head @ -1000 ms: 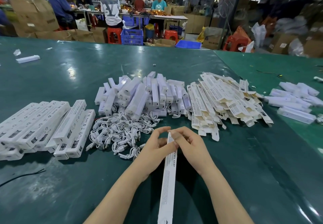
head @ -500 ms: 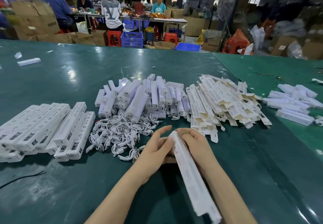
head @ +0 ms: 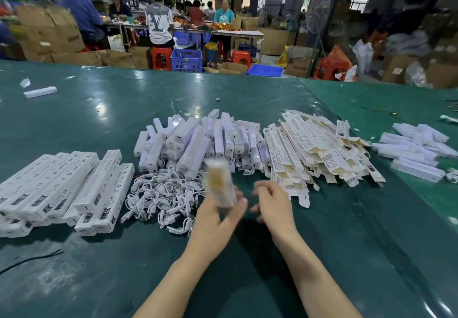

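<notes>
**Head view.** My left hand grips a slim white carton above the near centre of the tabletop. The carton's open end is tipped up towards the camera, I judge so that its mouth can take the contents. Motion blur hides its exact tilt.

The left fingers are curled round the carton's lower part. My right hand is just right of the carton and apart from it, with fingers loosely curled and grasping nothing.

The supplies lie in an arc within reach, apparently set out for packing:
- Flat cartons are at far right.
- Lamp bars are at far centre.
- Coiled cables are just left of the hands.
- Closed boxes lie in a row at near left.
</notes>
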The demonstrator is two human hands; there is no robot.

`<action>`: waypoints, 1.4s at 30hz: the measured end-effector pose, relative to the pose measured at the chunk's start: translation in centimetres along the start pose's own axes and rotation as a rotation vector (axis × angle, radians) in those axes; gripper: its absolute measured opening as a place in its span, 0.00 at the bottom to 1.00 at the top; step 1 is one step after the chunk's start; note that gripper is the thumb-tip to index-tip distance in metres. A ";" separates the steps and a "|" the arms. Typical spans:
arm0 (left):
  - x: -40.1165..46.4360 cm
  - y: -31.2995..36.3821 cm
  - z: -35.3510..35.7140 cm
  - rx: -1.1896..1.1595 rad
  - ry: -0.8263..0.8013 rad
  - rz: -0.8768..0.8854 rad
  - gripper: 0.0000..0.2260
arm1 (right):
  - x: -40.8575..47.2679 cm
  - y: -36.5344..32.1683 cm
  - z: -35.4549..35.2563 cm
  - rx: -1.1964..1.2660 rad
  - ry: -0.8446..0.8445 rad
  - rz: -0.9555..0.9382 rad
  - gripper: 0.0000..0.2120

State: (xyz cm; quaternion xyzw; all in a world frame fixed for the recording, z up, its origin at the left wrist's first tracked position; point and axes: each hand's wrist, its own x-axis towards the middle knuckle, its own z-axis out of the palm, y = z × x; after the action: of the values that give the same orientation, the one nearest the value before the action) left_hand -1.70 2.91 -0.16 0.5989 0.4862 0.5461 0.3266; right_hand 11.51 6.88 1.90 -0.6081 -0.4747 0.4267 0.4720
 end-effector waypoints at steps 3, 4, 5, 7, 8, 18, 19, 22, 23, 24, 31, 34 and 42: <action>0.6 0.1 -0.9 -0.251 -0.006 -0.169 0.12 | 2.4 -1.6 0.7 -0.177 0.035 -0.239 0.05; 0.8 0.1 -1.0 -0.275 0.009 -0.205 0.10 | 3.3 -2.3 1.1 -0.234 0.042 -0.313 0.05; 0.9 0.4 -1.0 -0.303 0.002 -0.263 0.11 | 4.3 -3.0 1.7 -0.281 0.048 -0.372 0.07; 1.2 0.4 -1.2 -0.341 -0.012 -0.327 0.15 | 6.1 -4.5 2.9 -0.414 0.079 -0.467 0.11; 1.3 0.2 -1.2 -0.344 -0.025 -0.342 0.16 | 6.9 -5.2 3.6 -0.496 0.101 -0.504 0.12; 1.6 0.4 -1.6 -0.448 -0.023 -0.395 0.04 | 9.1 -6.7 5.5 -0.550 0.157 -0.457 0.13; 1.5 0.5 -1.7 -0.440 -0.027 -0.384 0.03 | 8.6 -6.6 4.8 -0.373 0.203 -0.486 0.12; 1.2 0.6 -2.1 -0.366 -0.052 -0.323 0.09 | 6.2 -6.0 2.0 0.134 0.286 -0.419 0.10; 1.1 0.6 -2.2 -0.331 -0.062 -0.291 0.11 | 5.4 -5.6 1.0 0.280 0.294 -0.375 0.11; 1.0 0.7 -2.3 -0.289 -0.067 -0.259 0.13 | 4.7 -5.0 0.0 0.392 0.288 -0.334 0.11; 0.6 0.8 -2.0 0.194 0.006 0.003 0.18 | 1.6 -1.6 -3.9 0.576 0.390 -0.157 0.11; 0.5 0.8 -1.9 0.317 0.055 0.019 0.22 | 1.3 -2.1 -4.6 0.645 0.467 -0.200 0.09; 0.0 1.1 -1.9 0.577 -0.034 0.190 0.25 | 1.2 -2.2 -5.1 0.674 0.452 -0.220 0.19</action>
State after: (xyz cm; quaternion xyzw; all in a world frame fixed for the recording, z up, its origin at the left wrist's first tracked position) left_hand -3.34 2.32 1.23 0.7190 0.5574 0.4032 0.0985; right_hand 16.30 7.46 4.91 -0.4436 -0.2552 0.3608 0.7797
